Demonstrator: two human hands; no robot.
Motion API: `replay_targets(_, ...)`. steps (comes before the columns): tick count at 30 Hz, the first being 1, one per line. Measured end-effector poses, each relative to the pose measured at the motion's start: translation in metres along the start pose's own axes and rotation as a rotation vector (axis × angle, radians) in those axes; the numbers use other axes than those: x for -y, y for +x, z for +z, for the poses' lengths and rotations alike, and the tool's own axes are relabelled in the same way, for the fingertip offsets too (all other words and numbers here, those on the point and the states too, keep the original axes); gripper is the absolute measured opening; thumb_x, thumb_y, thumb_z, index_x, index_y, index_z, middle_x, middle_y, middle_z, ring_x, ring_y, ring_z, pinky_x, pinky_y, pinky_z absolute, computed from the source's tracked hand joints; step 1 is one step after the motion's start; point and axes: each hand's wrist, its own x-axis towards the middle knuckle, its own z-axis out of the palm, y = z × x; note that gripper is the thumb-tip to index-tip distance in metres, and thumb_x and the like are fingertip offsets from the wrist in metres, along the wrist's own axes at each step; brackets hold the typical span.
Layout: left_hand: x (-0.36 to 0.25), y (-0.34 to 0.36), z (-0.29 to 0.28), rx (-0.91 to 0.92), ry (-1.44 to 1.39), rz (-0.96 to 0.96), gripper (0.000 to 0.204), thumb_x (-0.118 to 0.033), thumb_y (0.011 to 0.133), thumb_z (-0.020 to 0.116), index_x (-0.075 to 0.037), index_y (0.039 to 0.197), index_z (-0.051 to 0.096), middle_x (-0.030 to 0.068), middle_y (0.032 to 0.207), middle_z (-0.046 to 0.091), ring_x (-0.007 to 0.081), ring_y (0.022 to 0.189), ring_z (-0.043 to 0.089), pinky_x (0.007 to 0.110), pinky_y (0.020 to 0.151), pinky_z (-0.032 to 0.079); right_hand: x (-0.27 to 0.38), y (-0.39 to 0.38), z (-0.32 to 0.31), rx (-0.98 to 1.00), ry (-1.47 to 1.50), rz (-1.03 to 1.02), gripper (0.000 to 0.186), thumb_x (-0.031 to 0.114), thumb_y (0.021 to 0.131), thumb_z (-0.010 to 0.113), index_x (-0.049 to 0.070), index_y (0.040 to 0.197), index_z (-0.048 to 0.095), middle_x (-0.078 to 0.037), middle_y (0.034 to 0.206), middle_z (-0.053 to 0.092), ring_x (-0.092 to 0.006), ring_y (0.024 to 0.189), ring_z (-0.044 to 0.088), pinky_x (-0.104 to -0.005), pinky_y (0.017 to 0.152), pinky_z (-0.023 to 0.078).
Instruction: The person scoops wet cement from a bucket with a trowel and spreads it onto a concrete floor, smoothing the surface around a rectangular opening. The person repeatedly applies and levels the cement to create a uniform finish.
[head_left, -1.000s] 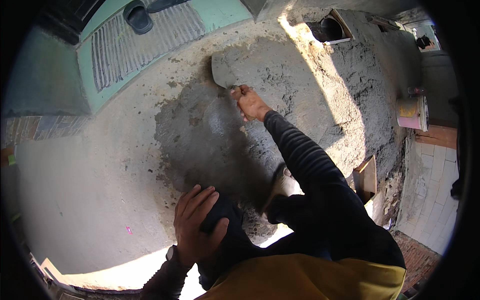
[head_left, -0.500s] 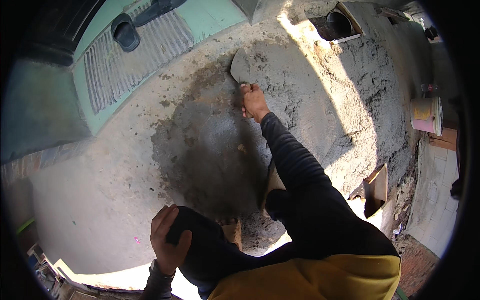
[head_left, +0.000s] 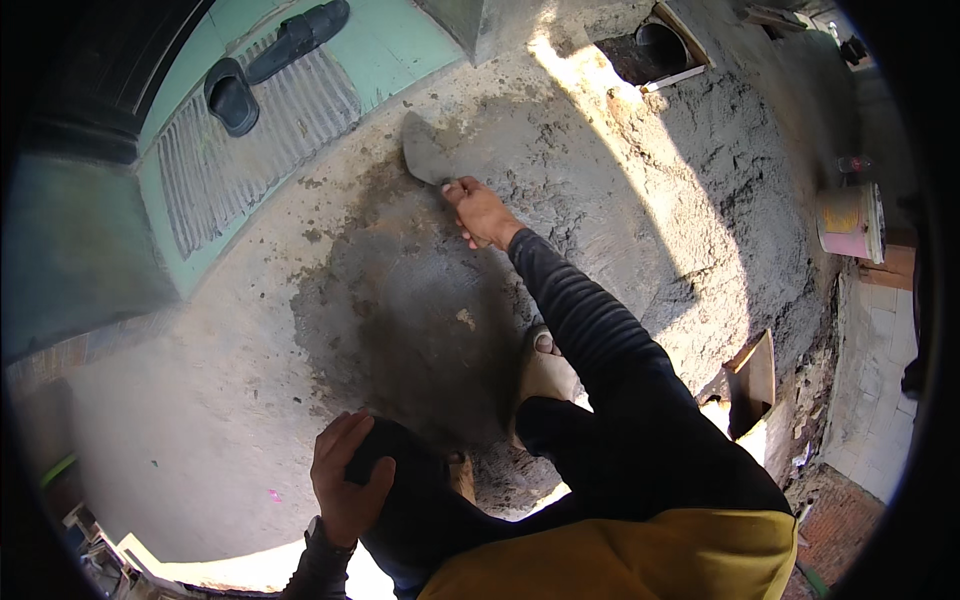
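My right hand [head_left: 480, 215] grips the handle of a grey metal trowel [head_left: 428, 150], its blade on wet grey mortar [head_left: 410, 305] spread over the pale concrete floor. The blade sits near the upper edge of the darker damp patch. My left hand [head_left: 350, 478] rests on my dark-trousered left knee [head_left: 400, 460], fingers draped over it, holding nothing. My right foot [head_left: 543, 375] is on the mortar, below my outstretched right arm.
A turquoise step [head_left: 390, 60] holds a striped mat [head_left: 250, 170] and dark sandals [head_left: 232, 98]. A square hole [head_left: 615, 60] with a wooden frame is at top right. A pinkish bucket [head_left: 845, 225] stands on the right, above another board-edged opening [head_left: 748, 385].
The trowel in my right hand moved rightward over the mortar, then back to the left. My left hand stays on my knee. The view has shifted slightly.
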Motion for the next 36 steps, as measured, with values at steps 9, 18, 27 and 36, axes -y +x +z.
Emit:
replay_targets(9, 0.0, -0.001, -0.002, -0.024, 0.036, -0.106, 0.059, 0.001, 0.074, 0.075, -0.002, 0.132, 0.068, 0.0186, 0.138, 0.066, 0.0369, 0.133, 0.058, 0.047, 0.113, 0.046, -0.01, 0.057, -0.02, -0.024, -0.199, 0.011, 0.054, 0.048, 0.108, 0.051, 0.002, 0.135, 0.057, -0.008, 0.073, 0.062, -0.0172, 0.054, 0.058, -0.0375, 0.047, 0.052)
replay_targets(18, -0.001, -0.02, -0.003, -0.114, 0.04, -0.194, 0.059, 0.004, 0.077, 0.07, 0.001, 0.135, 0.066, 0.0186, 0.138, 0.066, 0.0369, 0.135, 0.055, 0.047, 0.116, 0.042, -0.026, 0.018, -0.095, 0.047, -0.078, 0.098, 0.07, 0.062, 0.105, 0.048, 0.006, 0.147, 0.05, -0.004, 0.071, 0.058, -0.015, 0.05, 0.055, -0.0335, 0.046, 0.05)
replay_targets(27, -0.005, -0.006, -0.001, -0.055, 0.019, -0.212, 0.058, 0.002, 0.08, 0.067, 0.002, 0.138, 0.065, 0.02, 0.14, 0.064, 0.0362, 0.135, 0.055, 0.047, 0.116, 0.041, -0.073, 0.003, -0.188, -0.285, 0.217, 0.102, 0.042, 0.045, 0.106, 0.056, 0.009, 0.128, 0.058, -0.007, 0.073, 0.059, -0.0165, 0.052, 0.053, -0.0376, 0.043, 0.047)
replay_targets(36, -0.011, 0.02, 0.016, 0.012, 0.004, -0.167, 0.053, -0.002, 0.085, 0.07, 0.001, 0.138, 0.065, 0.0202, 0.14, 0.064, 0.0362, 0.136, 0.055, 0.047, 0.117, 0.04, -0.072, -0.008, -0.243, -0.044, 0.096, 0.045, 0.048, 0.051, 0.106, 0.056, 0.006, 0.122, 0.061, 0.0, 0.069, 0.051, -0.0119, 0.05, 0.049, -0.0335, 0.044, 0.048)
